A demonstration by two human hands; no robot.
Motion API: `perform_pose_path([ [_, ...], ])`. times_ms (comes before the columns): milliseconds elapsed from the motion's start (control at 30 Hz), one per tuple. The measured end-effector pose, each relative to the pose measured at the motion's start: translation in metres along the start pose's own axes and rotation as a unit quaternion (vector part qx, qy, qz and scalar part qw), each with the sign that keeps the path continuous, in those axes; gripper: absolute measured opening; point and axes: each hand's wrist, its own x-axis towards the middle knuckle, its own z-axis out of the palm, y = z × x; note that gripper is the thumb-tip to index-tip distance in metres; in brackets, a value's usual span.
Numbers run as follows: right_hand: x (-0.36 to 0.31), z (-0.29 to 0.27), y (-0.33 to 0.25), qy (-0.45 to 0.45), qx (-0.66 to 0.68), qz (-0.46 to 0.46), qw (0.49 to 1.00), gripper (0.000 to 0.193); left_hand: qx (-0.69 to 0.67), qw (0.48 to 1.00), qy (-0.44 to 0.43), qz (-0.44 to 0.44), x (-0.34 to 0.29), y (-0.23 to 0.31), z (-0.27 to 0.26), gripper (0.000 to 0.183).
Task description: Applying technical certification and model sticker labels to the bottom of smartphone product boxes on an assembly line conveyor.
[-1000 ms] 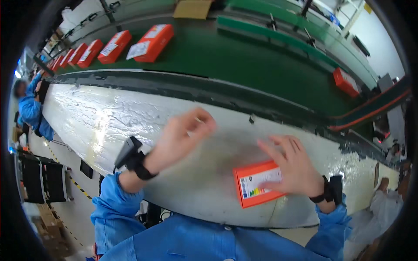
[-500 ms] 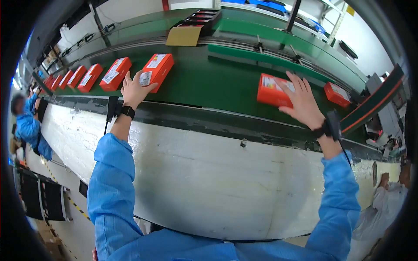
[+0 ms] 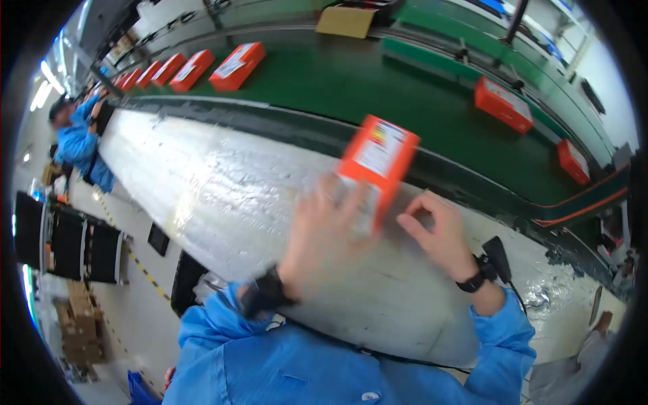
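A red box [image 3: 381,152] with a white label sits at a slant over the near edge of the green conveyor and the white bench. My left hand [image 3: 324,229], smeared by motion, holds the near end of this box, its fingers lying across the label. To the right of the box is my right hand [image 3: 439,233], its thumb and forefinger curled together into a ring close to the box's side. Whether anything small is pinched there cannot be made out. A black band with a small device circles each wrist.
More red boxes [image 3: 236,66] line the green belt [image 3: 317,81] toward the far left. Another red box [image 3: 503,104] rests by the green guide rail, and one more [image 3: 574,162] at the far right. A co-worker in blue [image 3: 81,145] stands at the left. The white bench [image 3: 223,169] spans the front.
My left hand has brought a red box off the belt toward me. My right hand has let go of the other box and drawn back, its fingers now curled. The view has turned.
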Motion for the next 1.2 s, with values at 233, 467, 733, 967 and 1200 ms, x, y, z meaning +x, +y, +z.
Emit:
perform_pose_path([
  [233,-0.057,-0.022,-0.027,-0.066,0.084,0.191,0.976,0.029,-0.149,0.983,-0.104,0.041,-0.060,0.056,-0.013,0.088],
  [467,-0.058,-0.047,-0.005,-0.109,0.323,0.299,0.891,0.015,-0.212,0.976,-0.040,0.010,-0.035,0.028,-0.008,0.092],
  [733,-0.045,-0.057,-0.038,-0.117,0.332,0.173,0.920,0.013,-0.570,0.790,-0.199,-0.105,-0.008,0.041,-0.018,0.030],
  [967,-0.046,-0.056,-0.036,-0.090,0.374,0.172,0.907,0.012,-0.585,0.770,-0.207,-0.150,-0.005,0.037,-0.019,0.015],
  [1200,-0.045,-0.059,-0.032,-0.137,0.394,0.186,0.890,0.010,-0.629,0.748,-0.175,-0.117,-0.007,0.047,-0.014,0.025],
])
